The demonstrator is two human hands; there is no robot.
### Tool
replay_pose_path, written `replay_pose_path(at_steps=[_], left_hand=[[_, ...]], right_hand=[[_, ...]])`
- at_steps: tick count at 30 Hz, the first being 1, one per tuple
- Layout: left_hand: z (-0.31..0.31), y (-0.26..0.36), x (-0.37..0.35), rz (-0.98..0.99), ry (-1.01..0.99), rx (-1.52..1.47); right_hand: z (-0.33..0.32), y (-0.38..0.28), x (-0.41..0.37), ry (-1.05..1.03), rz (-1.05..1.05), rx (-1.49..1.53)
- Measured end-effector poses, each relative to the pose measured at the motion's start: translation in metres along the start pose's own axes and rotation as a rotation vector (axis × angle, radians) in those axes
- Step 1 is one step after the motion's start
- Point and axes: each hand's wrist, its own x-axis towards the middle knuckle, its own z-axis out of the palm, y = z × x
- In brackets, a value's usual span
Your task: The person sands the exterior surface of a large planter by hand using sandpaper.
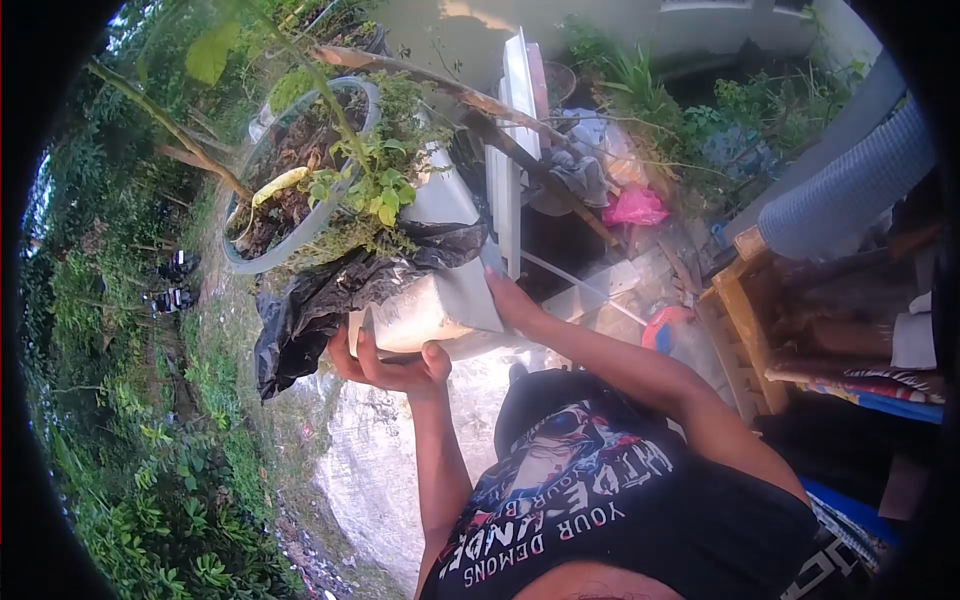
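The left hand (392, 368), fingers spread, touched the white block (425, 312) at its near-left corner, just beside black plastic (330, 295); the right met its right edge, grip unclear.

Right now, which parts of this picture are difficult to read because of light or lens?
Head view: glare on the lower edge of the pale block, beside the left hand, and on the whitish ground; deep shadow beneath the layered cloths; wide-lens distortion, with a dark rounded border.
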Motion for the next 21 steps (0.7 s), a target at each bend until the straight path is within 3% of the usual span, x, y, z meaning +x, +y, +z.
replay_pose_path(at_steps=[1,7,9,12,15,18,19,21], left_hand=[[0.003,-0.002,0.001,0.001,0.012,0.009],[0.004,0.003,0.001,-0.015,0.041,-0.046],[0.003,0.004,0.002,-0.018,0.034,-0.042],[0.003,0.007,0.002,-0.032,0.027,-0.038],[0.003,0.005,0.000,-0.042,0.032,-0.034],[0.005,0.002,-0.002,-0.036,0.040,-0.040],[0.006,0.003,-0.002,-0.044,0.050,-0.057],[0.005,0.004,-0.003,-0.049,0.050,-0.083]], right_hand=[[0.002,0.009,0.002,0.029,-0.114,-0.082],[0.016,-0.106,-0.004,-0.030,-0.685,-0.484],[0.022,-0.123,0.010,0.095,-0.420,-0.305],[0.000,-0.048,0.068,0.029,-0.254,-0.089],[-0.005,-0.014,0.024,0.106,0.015,-0.081],[0.001,-0.033,-0.021,0.125,0.140,-0.074],[0.005,-0.049,-0.024,0.126,0.133,-0.073],[0.016,-0.079,-0.023,0.069,-0.301,-0.191]])
